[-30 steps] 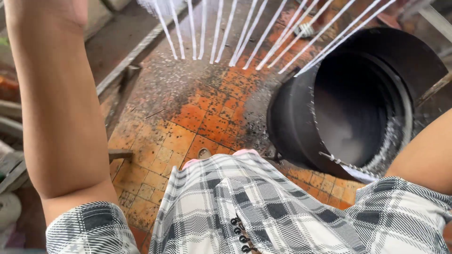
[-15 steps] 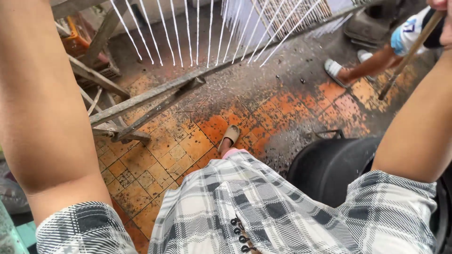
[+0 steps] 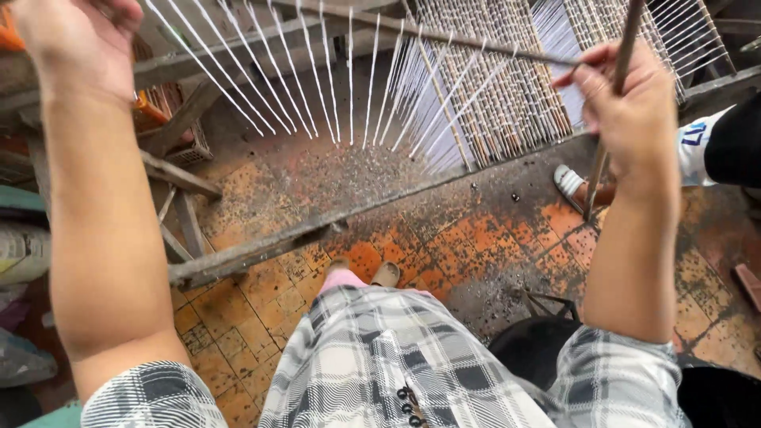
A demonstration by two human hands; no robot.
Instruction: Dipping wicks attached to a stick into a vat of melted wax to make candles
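Observation:
My left hand (image 3: 75, 40) is raised at the top left, fingers closed on the ends of several white sticks (image 3: 293, 75) that fan out ahead of me. At the upper right, my right hand (image 3: 634, 103) grips a thin brown rod (image 3: 614, 95) running upright, and its fingertips pinch a long thin stick (image 3: 476, 41) that lies across the white ones. Behind the fan, a rack of many white sticks (image 3: 507, 95) rests on a wooden frame (image 3: 261, 246).
Below me are worn orange floor tiles (image 3: 238, 309), my plaid shirt and my sandalled feet (image 3: 372, 273). A black drum (image 3: 531, 349) stands low right. Another person's foot in a white sandal (image 3: 571, 184) is at the right. Bags lie at the left edge.
My view has lifted from the floor and drum toward the stick rack. Both hands have come into view, raised among the white sticks; the drum has slid to the bottom right.

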